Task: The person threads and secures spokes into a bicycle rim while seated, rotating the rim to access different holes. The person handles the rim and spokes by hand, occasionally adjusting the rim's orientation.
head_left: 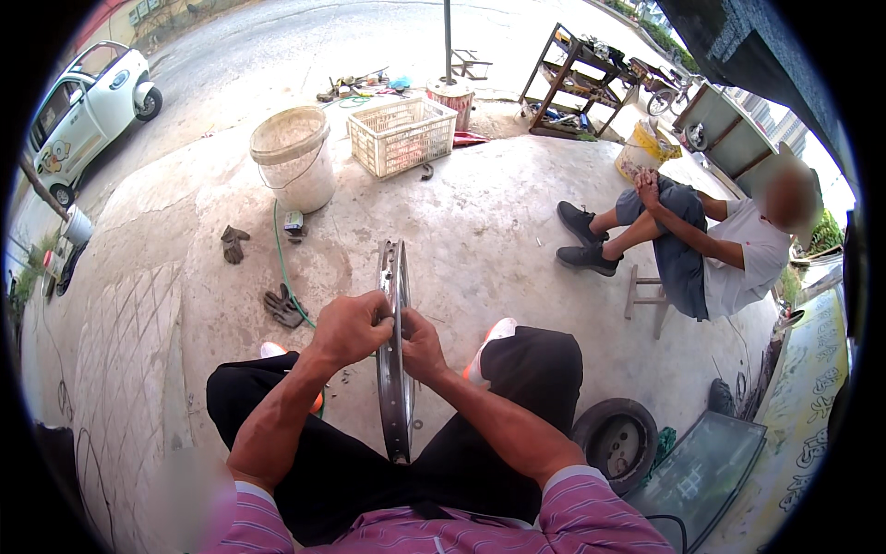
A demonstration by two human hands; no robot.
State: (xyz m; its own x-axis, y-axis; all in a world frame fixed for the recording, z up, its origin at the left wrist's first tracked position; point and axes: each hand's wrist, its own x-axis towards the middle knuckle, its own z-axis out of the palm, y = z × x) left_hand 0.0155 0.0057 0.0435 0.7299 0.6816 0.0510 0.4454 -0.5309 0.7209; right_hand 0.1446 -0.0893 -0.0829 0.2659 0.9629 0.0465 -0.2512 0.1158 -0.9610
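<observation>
A bare metal wheel rim [395, 420] stands upright between my knees, its drilled outer face turned toward me. My left hand [351, 330] is closed in a pinch against the rim's left side; anything small between those fingertips is hidden. On the opposite side my right hand [424, 347] has its curled fingers on the rim's edge, at about the same height. A dark work glove [284, 306] lies on the ground left of my left hand, near a thin green hose [281, 254]. Another glove [234, 245] lies farther left.
Ahead stand a dirty white bucket [303, 175] and a cream plastic crate [403, 138]. A person [729, 245] sits on a low stool at right. By my right knee lie a tyre [616, 443] and a glass panel [706, 475]. A metal rack [577, 83] stands farther back.
</observation>
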